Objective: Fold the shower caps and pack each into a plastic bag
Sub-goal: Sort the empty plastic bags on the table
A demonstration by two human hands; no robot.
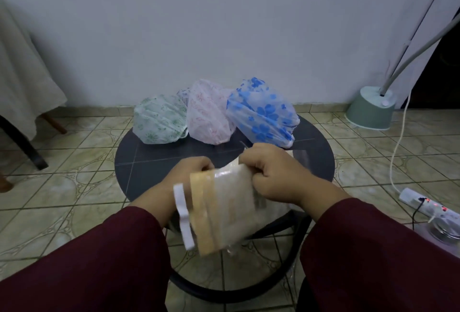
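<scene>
Left hand (193,171) and right hand (272,174) both grip the top edge of a clear plastic bag (229,209), blurred, held above the near counter (139,162) edge. Far side of counter: green (159,122), pink (207,112) and blue shower caps (263,112) in a row, touching.

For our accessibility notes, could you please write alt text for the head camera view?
Two hands, left hand and right hand, grip a clear plastic bag holding a folded cap above a round dark table. Behind it on the table sit a green-patterned shower cap, a pink one and a blue-flowered one.
</scene>
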